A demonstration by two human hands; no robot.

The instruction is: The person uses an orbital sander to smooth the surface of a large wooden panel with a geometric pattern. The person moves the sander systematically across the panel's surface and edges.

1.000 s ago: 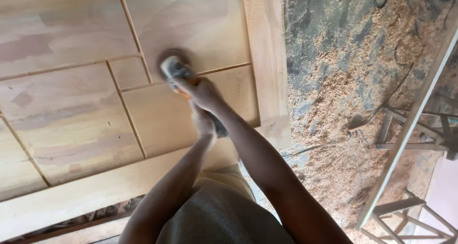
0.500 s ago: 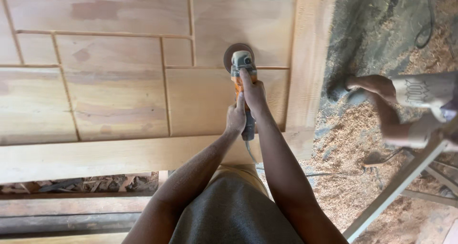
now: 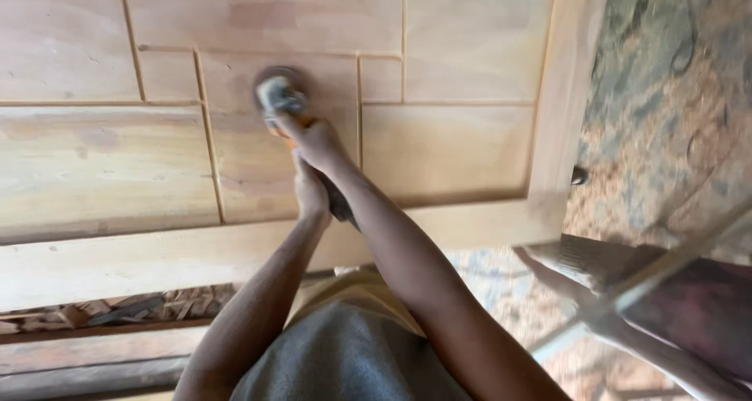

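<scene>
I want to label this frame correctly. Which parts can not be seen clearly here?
- Head view: sanding disc is motion-blurred, so its surface cannot be read.
- Grinder body mostly hidden under right hand and left hand.
- Wooden door cut off by top and left edges.
- Ground at right is blurred.

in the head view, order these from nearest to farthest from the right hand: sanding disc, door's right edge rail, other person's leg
1. Sanding disc, just up-left of the right hand, on the grinder it grips.
2. Door's right edge rail, off to the right.
3. Other person's leg, lower right, past the door.
</scene>
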